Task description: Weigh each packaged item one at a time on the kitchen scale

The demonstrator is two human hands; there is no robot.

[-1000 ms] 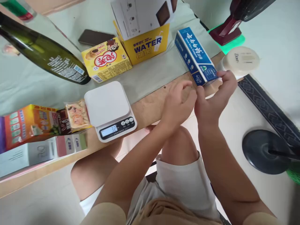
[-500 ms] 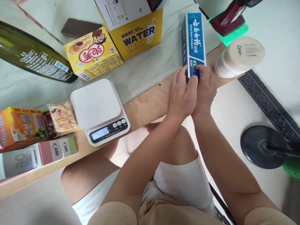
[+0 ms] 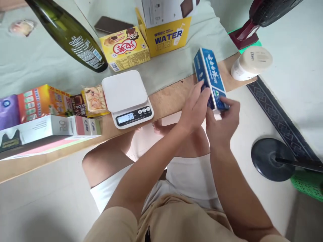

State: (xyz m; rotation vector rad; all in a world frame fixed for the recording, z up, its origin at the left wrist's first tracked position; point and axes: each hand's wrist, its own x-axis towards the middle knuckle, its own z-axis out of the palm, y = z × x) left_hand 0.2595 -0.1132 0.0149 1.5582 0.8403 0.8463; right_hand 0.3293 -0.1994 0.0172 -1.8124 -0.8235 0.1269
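A long blue and white toothpaste box point(image 3: 212, 72) lies tilted over the front edge of the table, its near end toward me. My left hand point(image 3: 195, 106) presses its fingers along the box's left side. Around the near end, my right hand point(image 3: 223, 121) grips with thumb and fingers. To the left is a white kitchen scale point(image 3: 124, 92) with a bare platform and a lit display whose digits I cannot read surely. A cream-lidded Dove jar point(image 3: 251, 64) stands right of the box.
Behind the scale are a yellow snack box point(image 3: 126, 48), a yellow WATER carton point(image 3: 170, 37) and a green bottle point(image 3: 73, 37). Snack packs point(image 3: 94, 99) and small boxes point(image 3: 60, 126) line the left front edge. A dark red object point(image 3: 244, 38) is at the back right; a black round base point(image 3: 272, 158) is on the floor.
The toothpaste box has come toward me and turned, its near end now beyond the table edge. My right hand has shifted to the box's near end. The camera view has shifted.
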